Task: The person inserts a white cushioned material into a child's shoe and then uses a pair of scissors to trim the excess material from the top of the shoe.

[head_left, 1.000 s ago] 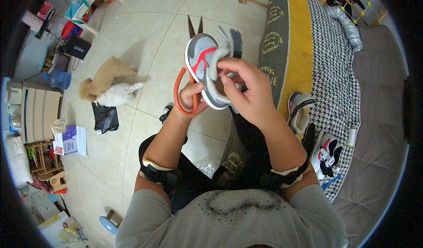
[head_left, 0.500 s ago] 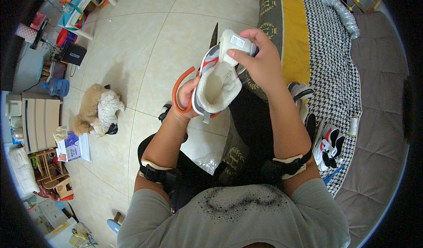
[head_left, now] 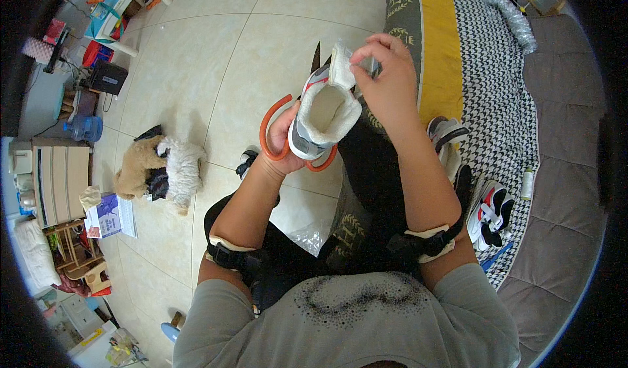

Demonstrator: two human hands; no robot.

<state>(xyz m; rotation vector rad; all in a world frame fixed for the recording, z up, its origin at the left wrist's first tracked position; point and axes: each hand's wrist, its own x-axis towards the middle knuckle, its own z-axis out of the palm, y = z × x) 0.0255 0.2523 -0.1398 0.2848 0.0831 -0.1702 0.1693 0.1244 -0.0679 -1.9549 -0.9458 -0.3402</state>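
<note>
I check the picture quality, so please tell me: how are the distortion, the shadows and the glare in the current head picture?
Head view: the houndstooth cover bows at its right edge; head view: a soft shadow lies on the floor beside the white dog; head view: glints show on the clear plastic; head view: the shoe reads clearly, its lining bright.

Grey short-sleeved T-shirt (head_left: pixel 347 335) at six o'clock, black dotted print (head_left: pixel 366 299); black trousers (head_left: pixel 288 253); buckled, cream-lined elbow straps (head_left: pixel 235 258) at seven and four.
</note>
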